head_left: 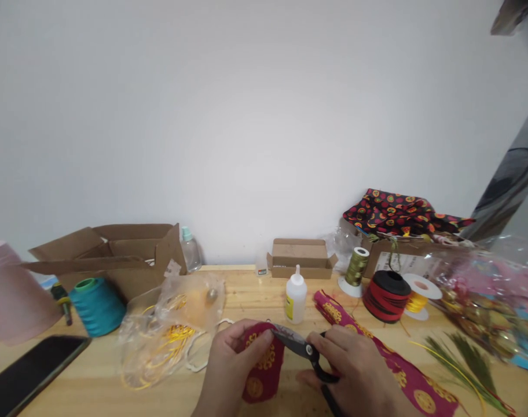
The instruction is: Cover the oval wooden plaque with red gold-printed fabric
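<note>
My left hand (233, 359) pinches a small piece of dark red fabric (266, 376) with gold patterns, held up above the table. In my right hand (355, 365) is a pair of black-handled scissors (296, 344), its blades pointing left at the fabric's top edge beside my left thumb. Whether the blades are parted is hard to make out. Behind the scissors stands a white glue bottle (296, 298) with a yellow label. A longer strip of the same red and gold fabric (389, 353) lies to the right, partly behind my right hand.
On the left are a phone (36, 370), a teal thread cone (96, 307), an open cardboard box (116, 255) and a plastic bag of yellow cord (172, 324). Rightward stand a green thread spool (357, 269), a red and black cord spool (386, 295) and green tassels (468, 365).
</note>
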